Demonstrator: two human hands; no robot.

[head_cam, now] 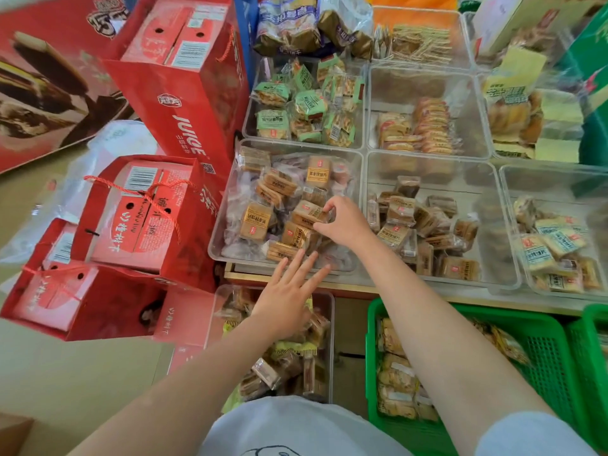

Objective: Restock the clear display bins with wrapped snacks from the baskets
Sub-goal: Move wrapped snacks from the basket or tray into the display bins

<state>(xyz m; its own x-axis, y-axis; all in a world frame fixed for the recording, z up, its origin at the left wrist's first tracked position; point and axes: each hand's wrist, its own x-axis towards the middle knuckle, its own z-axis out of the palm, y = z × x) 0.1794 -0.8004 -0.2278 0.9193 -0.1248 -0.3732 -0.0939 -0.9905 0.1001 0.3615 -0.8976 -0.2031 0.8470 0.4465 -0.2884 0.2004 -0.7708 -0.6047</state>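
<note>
A clear display bin point(219, 238) at the near left of the shelf holds several brown wrapped snacks. My right hand point(345, 222) reaches into it, thumb and fingers pinched on one brown wrapped snack point(309, 213) lying on the pile. My left hand point(288, 292) hovers flat, fingers spread, over the bin's front edge and holds nothing. Below it stands a clear bin point(324, 324) on the floor with mixed wrapped snacks. A green basket point(543, 343) with pale wrapped snacks sits under my right forearm.
More clear bins point(427, 174) of wrapped snacks fill the shelf to the right and behind. Red juice gift boxes point(184, 103) in red bags are stacked close on the left. A second green basket point(592, 343) stands at the far right.
</note>
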